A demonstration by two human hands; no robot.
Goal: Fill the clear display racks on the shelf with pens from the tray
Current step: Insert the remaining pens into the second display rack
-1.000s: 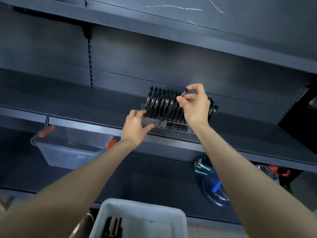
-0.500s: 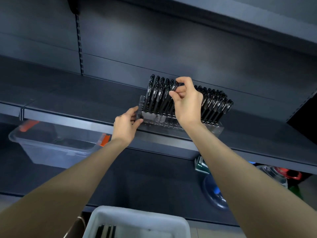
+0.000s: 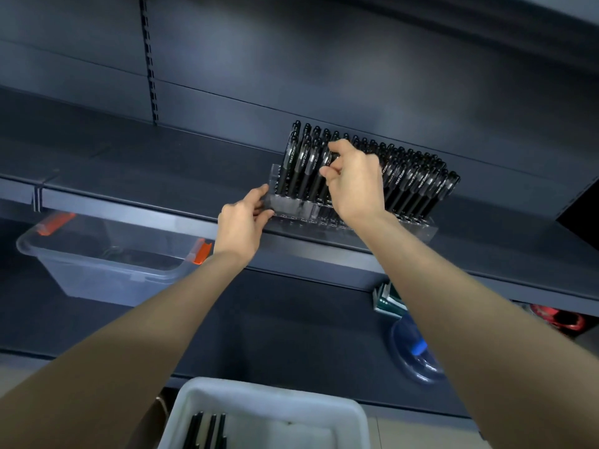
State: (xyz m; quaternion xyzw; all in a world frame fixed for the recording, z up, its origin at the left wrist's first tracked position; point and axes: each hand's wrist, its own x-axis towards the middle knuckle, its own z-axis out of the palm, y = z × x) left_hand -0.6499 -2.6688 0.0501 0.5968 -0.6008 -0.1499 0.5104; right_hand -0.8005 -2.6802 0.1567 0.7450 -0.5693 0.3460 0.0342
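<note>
A clear display rack (image 3: 291, 205) stands on the dark shelf (image 3: 129, 163), packed with several upright black pens (image 3: 418, 186). My left hand (image 3: 241, 222) grips the rack's left front corner. My right hand (image 3: 355, 183) is raised in front of the rack's middle and pinches the top of one black pen (image 3: 324, 176) standing in a slot. At the bottom of the view sits the white tray (image 3: 269, 403) with a few black pens (image 3: 207, 431) lying in it.
A clear plastic bin (image 3: 107, 267) with orange clips sits on the lower shelf at the left. Green booklets (image 3: 387, 298), a blue-capped clear bottle (image 3: 415, 354) and a red object (image 3: 560, 320) lie lower right. Another shelf overhangs above.
My right hand has lowered the pen into the rack, from tilted above the row to standing among the others. My left hand has slid closer onto the rack's corner. The view tilted upward.
</note>
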